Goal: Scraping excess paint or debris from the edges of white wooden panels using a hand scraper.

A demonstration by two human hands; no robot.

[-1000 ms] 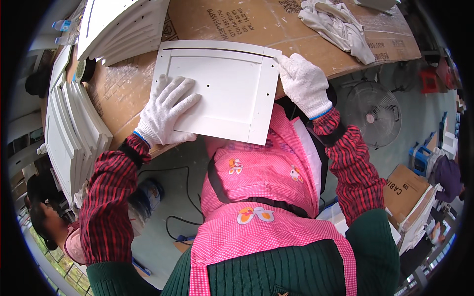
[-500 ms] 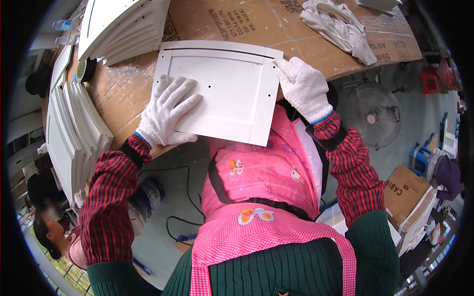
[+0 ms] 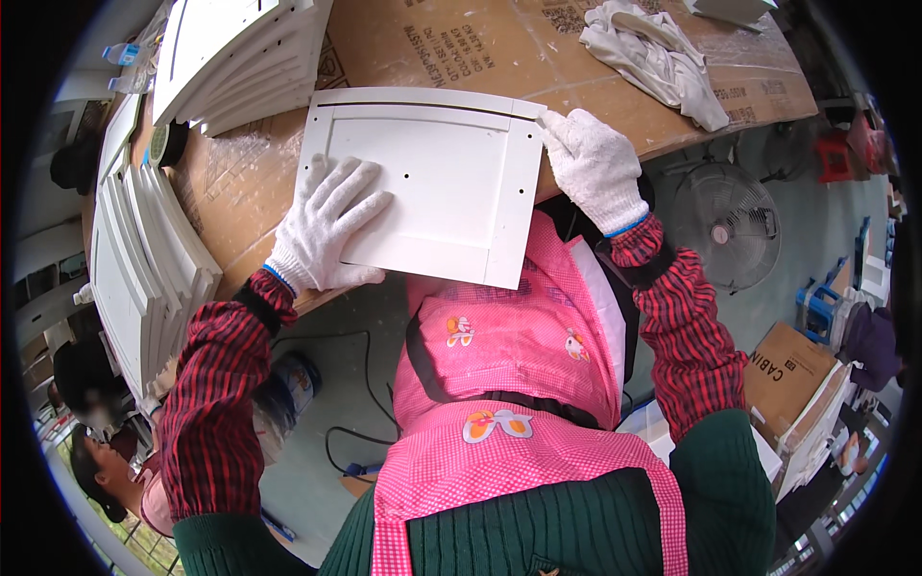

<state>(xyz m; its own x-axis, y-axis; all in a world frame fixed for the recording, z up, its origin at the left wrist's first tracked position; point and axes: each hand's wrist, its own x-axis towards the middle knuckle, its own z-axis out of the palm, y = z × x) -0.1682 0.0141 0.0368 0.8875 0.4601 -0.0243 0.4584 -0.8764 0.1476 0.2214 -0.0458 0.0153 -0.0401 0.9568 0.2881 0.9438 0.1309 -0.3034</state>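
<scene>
A white framed cabinet door panel lies flat on the cardboard-covered table, its near edge hanging over the table's front. My left hand, in a white knit glove, rests palm down on the panel's near left part with fingers spread. The gloved fingers of my right hand grip the panel's right edge near its far corner. Small holes show in the panel's recessed middle.
Stacks of similar white panels stand at the left and far left. A crumpled white cloth lies at the back right. A floor fan and cardboard boxes are on the right. Another person is at the lower left.
</scene>
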